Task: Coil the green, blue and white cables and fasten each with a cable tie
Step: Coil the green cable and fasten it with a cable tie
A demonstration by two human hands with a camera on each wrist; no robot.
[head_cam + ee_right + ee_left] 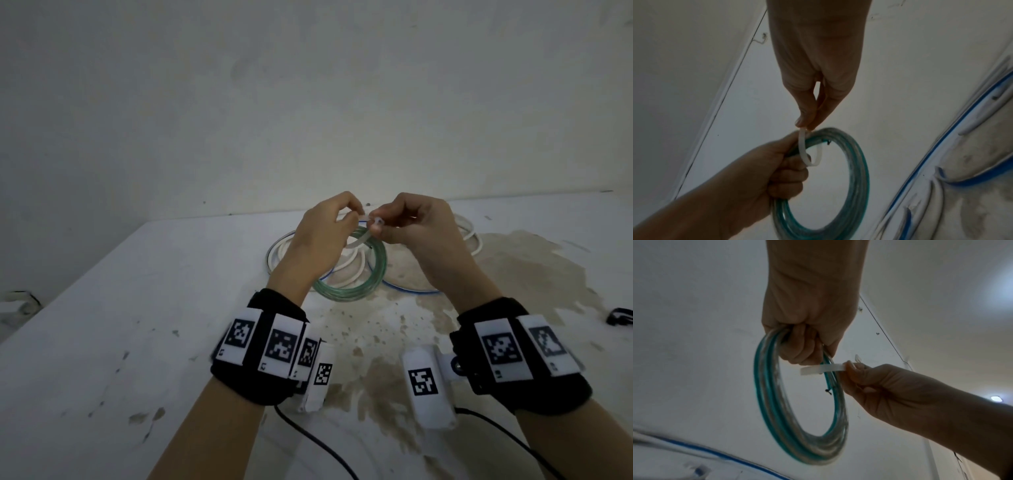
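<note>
The green cable [363, 277] is wound into a coil that hangs above the table. My left hand [351, 219] grips the top of the coil [795, 418], fingers [797, 347] curled round the strands. A white cable tie [358, 241] loops around the strands beside that grip. My right hand [376, 228] pinches the tie [809, 155] between thumb and fingertips [804, 125], just above the coil [857, 178]. The blue cable [411, 289] and white cable [474, 240] lie loose on the table behind the hands, also seen as blue cable [937, 142] in the right wrist view.
The white table [137, 342] has a large brown stain at centre and right. A wall rises right behind it. A small black object [619, 317] lies at the right edge, and a dark item [20, 301] sits off the table's left side.
</note>
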